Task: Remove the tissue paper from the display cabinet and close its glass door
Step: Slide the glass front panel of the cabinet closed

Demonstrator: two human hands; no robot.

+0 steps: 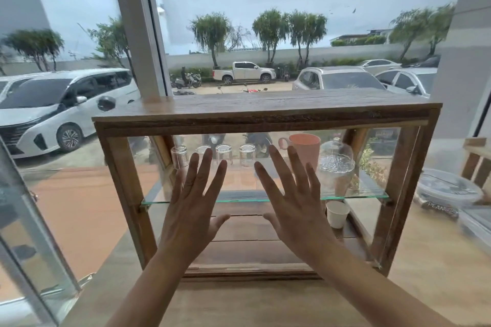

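The wooden display cabinet (265, 117) stands on a pale counter against a window. My left hand (191, 202) and my right hand (295, 202) are raised side by side before its front, palms forward and fingers spread, holding nothing. I cannot tell whether they touch glass. A glass shelf (353, 196) carries several upturned clear glasses (247, 155), an orange mug (305, 148) and a glass dome (336, 164). A white paper cup (337, 214) sits on the cabinet floor. No tissue paper is visible. A pale-framed glass panel (29, 220) stands angled at the left; I cannot tell whether it is the cabinet's door.
Lidded plastic tubs (449, 188), one with a peanuts label, sit on the counter to the right, beside a wooden crate (475, 162). A window post (138, 34) rises behind the cabinet's left end. Parked cars show outside.
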